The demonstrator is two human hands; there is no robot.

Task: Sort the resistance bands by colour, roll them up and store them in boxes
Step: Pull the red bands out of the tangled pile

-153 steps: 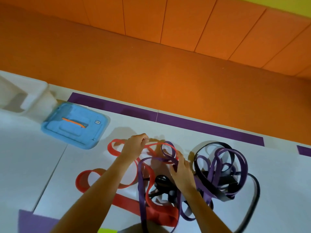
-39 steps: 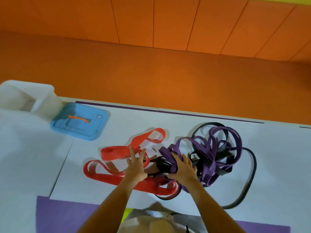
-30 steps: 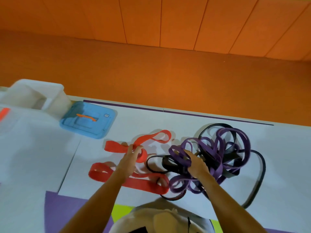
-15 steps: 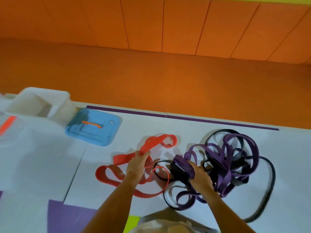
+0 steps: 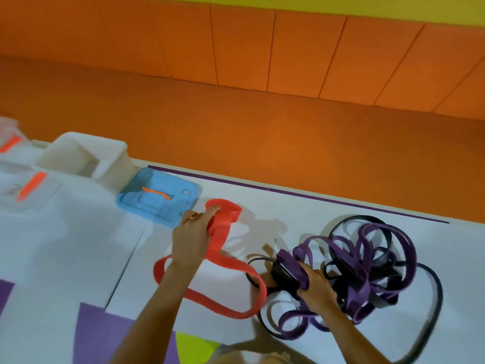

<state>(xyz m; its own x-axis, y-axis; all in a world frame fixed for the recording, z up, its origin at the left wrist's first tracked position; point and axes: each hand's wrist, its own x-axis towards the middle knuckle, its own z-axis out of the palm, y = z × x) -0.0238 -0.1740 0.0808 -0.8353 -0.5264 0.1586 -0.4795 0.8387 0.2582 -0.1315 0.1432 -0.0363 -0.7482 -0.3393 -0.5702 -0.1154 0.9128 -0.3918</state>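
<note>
My left hand point(image 5: 193, 239) grips the red resistance band point(image 5: 223, 278), lifting its upper loop off the white mat near the blue lid; the rest trails in a wide loop toward the tangle. My right hand point(image 5: 313, 286) presses down on a bunch of purple bands point(image 5: 367, 261) and black bands point(image 5: 284, 277). The purple and black bands are tangled together in one heap on the right. One long black band point(image 5: 434, 298) curves around the heap's right side.
A blue box lid with an orange handle point(image 5: 157, 197) lies left of the red band. Behind it stands an open white box point(image 5: 86, 156). Clear lids with orange handles point(image 5: 30, 186) sit at far left. Orange padded floor and wall lie beyond the mat.
My left hand has pulled the red band up and to the left, away from the purple and black heap. My right hand stays clamped on the heap.
</note>
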